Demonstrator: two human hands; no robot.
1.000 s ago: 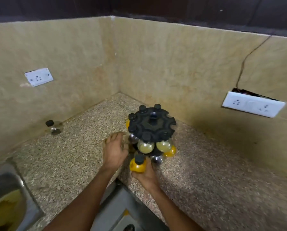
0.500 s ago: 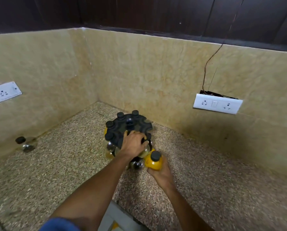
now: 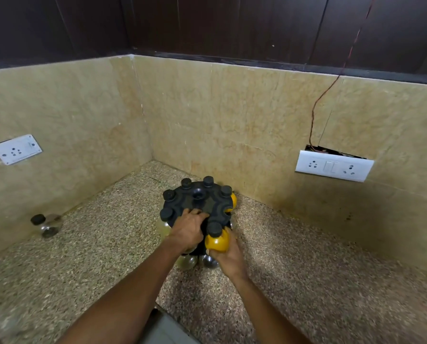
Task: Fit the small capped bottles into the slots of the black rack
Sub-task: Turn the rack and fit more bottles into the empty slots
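Note:
A round black rack [image 3: 202, 201] stands on the speckled counter in the corner, with several black-capped bottles hanging in the slots of its top disc and more on a lower tier. My left hand [image 3: 189, 230] rests on the front of the top disc, fingers curled over it. My right hand [image 3: 228, 254] grips a yellow bottle with a black cap [image 3: 217, 240], its neck at a front slot of the disc. One clear capped bottle [image 3: 46, 223] lies apart at the far left by the wall.
Tiled walls close the corner behind and to the left of the rack. A white socket plate [image 3: 333, 166] with a loose red wire hangs on the right wall, another socket [image 3: 16, 149] on the left. The counter's front edge [image 3: 162, 309] lies below my arms.
My right hand has raised the yellow bottle from the lower tier up to the top disc's front slot. My left hand moved from beside the rack onto its top. The camera tilted up.

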